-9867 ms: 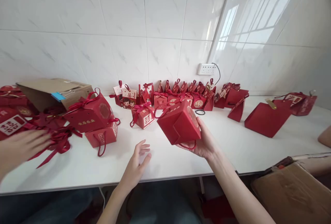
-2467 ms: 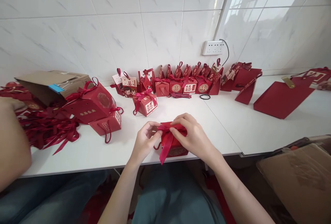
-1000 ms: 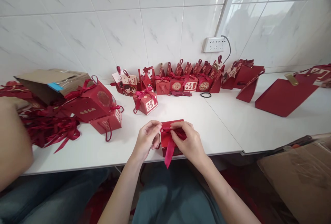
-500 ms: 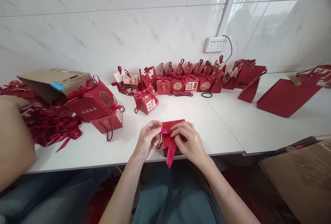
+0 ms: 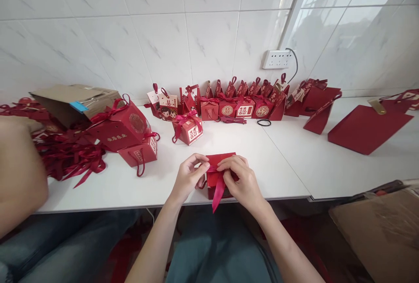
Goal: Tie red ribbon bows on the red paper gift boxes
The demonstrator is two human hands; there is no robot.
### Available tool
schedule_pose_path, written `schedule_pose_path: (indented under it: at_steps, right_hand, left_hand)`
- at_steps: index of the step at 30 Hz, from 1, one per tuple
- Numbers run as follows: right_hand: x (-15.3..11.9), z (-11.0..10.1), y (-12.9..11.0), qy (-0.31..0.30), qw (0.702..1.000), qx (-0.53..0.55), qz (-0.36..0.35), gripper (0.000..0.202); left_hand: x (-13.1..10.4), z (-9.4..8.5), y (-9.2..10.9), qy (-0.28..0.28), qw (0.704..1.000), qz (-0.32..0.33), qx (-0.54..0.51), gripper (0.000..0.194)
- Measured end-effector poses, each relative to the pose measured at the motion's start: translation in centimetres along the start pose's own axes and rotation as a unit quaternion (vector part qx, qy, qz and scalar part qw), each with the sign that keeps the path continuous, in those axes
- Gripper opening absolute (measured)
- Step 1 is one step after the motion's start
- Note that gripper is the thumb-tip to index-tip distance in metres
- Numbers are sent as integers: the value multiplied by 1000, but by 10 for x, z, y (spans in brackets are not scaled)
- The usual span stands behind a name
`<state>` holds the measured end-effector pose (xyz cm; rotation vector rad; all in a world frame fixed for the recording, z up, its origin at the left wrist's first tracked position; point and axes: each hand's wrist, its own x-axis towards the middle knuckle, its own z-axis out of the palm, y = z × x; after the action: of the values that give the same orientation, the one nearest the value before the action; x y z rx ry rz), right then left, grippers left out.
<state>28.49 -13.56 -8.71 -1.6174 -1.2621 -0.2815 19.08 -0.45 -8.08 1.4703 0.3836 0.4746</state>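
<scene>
A small red gift box [image 5: 213,181] stands at the table's front edge, between my two hands. Across its top runs a magenta ribbon [image 5: 218,193], one end hanging down the near side. My left hand [image 5: 192,174] pinches the ribbon at the box's left. With thumb and fingertips together, my right hand [image 5: 238,173] grips the same ribbon over the top of the box. My fingers hide part of the ribbon and the box's right side. Beyond them sits a red box with a tied bow [image 5: 188,128].
Finished-looking red boxes [image 5: 244,107] line the wall. At left are a ribbon pile [image 5: 70,156], stacked boxes [image 5: 135,152], a cardboard box [image 5: 77,100] and another person's arm [image 5: 19,174]. Large red bags [image 5: 368,128] stand at right, above a carton [image 5: 379,226]. A black ring [image 5: 263,122] lies mid-table.
Both hands stay on the ribbon, and my left fingers have come slightly nearer the right ones. The whole view has shifted a little.
</scene>
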Motion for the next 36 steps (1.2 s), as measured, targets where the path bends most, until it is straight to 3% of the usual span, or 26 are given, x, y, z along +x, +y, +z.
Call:
schedule_pose_path:
  at_steps: [5,10,13,16,18,21,29,36]
  right_hand:
    - [0,-2,-3,-2,999,-26,-29,26]
    - [-2,-21,-11,23,994,-89,-64,23]
    - [-6,-37,-4,87,993,-73,12,17]
    - [-9,-45,11,119,976,-55,176,12]
    - [-11,-46,19,83,957,-33,276,24]
    - [-10,-41,22,1,935,25,354,44]
    - [-1,-27,15,-44,918,145,366,48]
    - [-8,-21,22,-42,897,241,369,42]
  left_hand:
    - [-3,-1,0,12,1000,5,8,27]
    - [-8,-3,5,13,999,11,41,21]
    - [-9,-5,8,37,998,14,56,24]
    - [-9,-7,8,71,995,7,67,24]
    - [-9,-7,5,66,993,-1,93,35]
    - [-7,-5,2,43,990,-6,137,43]
    - [-8,1,2,34,990,9,140,35]
    - [-8,3,-10,36,997,-11,65,39]
